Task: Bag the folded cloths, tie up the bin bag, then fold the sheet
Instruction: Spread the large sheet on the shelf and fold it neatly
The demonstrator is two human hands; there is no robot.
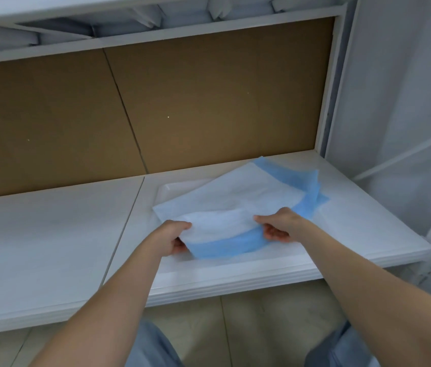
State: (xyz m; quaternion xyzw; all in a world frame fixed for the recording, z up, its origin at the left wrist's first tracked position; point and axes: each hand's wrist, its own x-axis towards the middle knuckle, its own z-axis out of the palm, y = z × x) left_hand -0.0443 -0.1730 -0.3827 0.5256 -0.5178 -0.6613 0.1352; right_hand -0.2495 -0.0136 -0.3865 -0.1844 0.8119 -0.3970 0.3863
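Observation:
A stack of folded cloths (238, 197), white with blue borders, lies on the right half of a white shelf (50, 234). My left hand (173, 237) grips the near left corner of the stack, thumb on top and fingers underneath. My right hand (279, 226) grips the near right edge the same way, beside the blue border. The near edge is lifted a little off the shelf, while the far part still rests on it. No bin bag or sheet is in view.
A brown cardboard back panel (156, 102) closes the shelf behind. A white upright post (328, 102) and a white wall (407, 102) stand on the right. Another shelf (129, 41) sits overhead. Tiled floor (248, 327) and my knees show below.

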